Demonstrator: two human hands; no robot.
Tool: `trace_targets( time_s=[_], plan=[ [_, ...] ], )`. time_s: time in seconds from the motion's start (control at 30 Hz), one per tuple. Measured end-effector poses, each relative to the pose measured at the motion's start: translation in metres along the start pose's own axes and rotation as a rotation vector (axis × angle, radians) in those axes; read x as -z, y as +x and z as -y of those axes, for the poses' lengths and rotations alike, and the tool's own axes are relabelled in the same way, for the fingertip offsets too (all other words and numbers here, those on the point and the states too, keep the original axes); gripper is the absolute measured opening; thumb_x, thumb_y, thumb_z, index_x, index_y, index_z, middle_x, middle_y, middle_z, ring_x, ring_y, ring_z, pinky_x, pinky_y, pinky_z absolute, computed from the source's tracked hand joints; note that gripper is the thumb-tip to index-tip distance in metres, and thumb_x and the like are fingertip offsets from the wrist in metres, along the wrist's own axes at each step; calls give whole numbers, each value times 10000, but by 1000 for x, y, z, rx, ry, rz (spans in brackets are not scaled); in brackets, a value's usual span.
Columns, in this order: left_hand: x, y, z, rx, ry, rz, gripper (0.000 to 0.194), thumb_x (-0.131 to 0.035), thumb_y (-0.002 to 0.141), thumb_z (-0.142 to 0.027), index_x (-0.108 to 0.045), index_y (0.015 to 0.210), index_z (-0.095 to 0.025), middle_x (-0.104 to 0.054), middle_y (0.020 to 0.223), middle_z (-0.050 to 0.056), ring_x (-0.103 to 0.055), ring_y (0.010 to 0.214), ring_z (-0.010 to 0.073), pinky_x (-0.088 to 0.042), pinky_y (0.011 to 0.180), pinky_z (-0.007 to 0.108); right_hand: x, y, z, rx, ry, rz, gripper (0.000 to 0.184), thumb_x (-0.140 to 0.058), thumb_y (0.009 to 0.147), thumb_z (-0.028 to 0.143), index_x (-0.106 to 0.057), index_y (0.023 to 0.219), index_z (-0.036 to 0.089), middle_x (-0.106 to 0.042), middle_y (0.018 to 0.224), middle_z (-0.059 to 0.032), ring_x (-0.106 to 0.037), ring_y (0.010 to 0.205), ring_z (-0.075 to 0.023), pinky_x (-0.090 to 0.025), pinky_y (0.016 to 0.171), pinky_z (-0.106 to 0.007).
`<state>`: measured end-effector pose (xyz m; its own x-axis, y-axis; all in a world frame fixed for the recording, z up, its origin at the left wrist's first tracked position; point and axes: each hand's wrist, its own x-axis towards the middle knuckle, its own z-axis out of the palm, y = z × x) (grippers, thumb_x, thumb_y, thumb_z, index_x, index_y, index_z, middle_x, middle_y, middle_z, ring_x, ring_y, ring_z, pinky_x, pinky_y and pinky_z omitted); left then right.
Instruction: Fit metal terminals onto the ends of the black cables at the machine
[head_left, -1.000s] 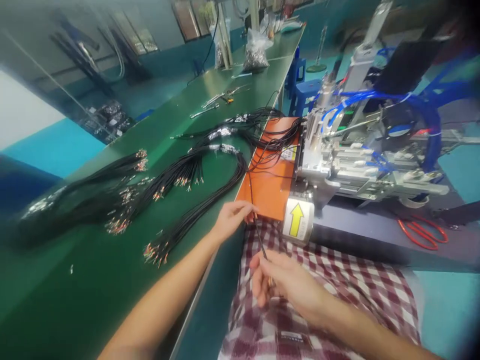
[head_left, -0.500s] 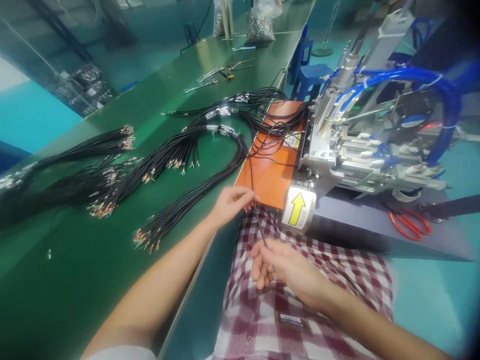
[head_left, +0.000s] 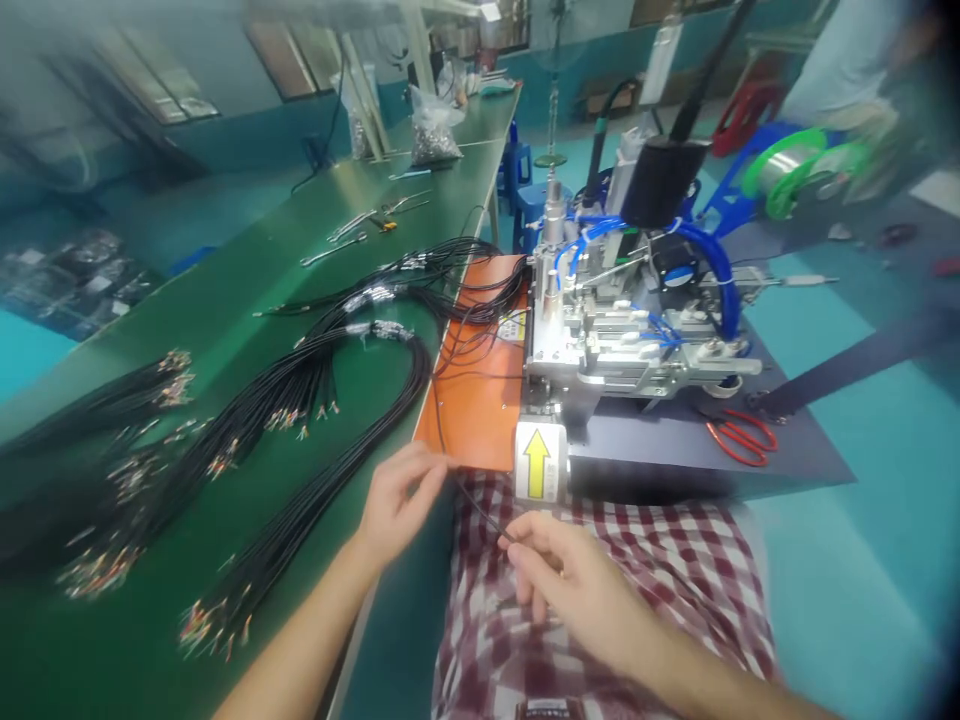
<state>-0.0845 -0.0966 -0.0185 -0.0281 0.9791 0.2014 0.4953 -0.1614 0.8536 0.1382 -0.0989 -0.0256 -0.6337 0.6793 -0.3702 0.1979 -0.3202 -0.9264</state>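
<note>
A thin black cable (head_left: 478, 507) runs from the orange plate (head_left: 471, 425) down over the plate's front edge. My right hand (head_left: 562, 570) pinches its lower part between thumb and fingertips, above a red-and-white checked cloth (head_left: 660, 590). Farther up the same cable, my left hand (head_left: 401, 500) has its thumb and fingers closed on it at the plate's near corner; the fingertips are partly hidden. A bundle of black cables (head_left: 337, 450) with bared coloured wire ends lies on the green table left of my left hand.
Right of the plate stands a metal machine (head_left: 622, 350) with blue hoses; a roll with a yellow arrow (head_left: 537, 462) is at its front. Red-handled scissors (head_left: 742, 437) lie on its grey base. More cable bundles, wrenches (head_left: 334, 248) and a bag of small metal parts (head_left: 435, 130) are on the table.
The view has swung up and to the right, so the table and machine appear farther left and lower. Both hands remain at the cable; its lower stretch now slants more toward my right hand.
</note>
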Motion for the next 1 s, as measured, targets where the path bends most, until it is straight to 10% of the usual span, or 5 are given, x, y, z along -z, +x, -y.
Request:
trace_targets(
  time_s=[0.17,0.4,1.0],
  plan=[
    [-18,9,-48,-366,464,320,327,-604,862,-307,-623,1160,-176,-677,995,93,-576,953,257,-414,863,410,34,1,32,180,-344,-141,243,-451,938,295,-606,779,198,-559,561,33,-526,525,-106,-358,521,-226],
    [-33,53,-39,33,183,406,188,-407,978,-305,-576,985,-223,-612,781,-24,-533,662,113,-402,615,225,79,23,32,118,102,-253,314,-447,933,433,-596,912,158,-626,757,-3,-545,498,-74,-437,520,-218],
    [-64,82,-50,320,-270,393,180,-552,900,-311,-604,1046,-220,-579,784,-12,-515,664,105,-393,572,205,82,49,47,166,-67,-413,108,-598,828,220,-601,735,165,-553,583,40,-490,491,-77,-361,450,-197]
  ],
)
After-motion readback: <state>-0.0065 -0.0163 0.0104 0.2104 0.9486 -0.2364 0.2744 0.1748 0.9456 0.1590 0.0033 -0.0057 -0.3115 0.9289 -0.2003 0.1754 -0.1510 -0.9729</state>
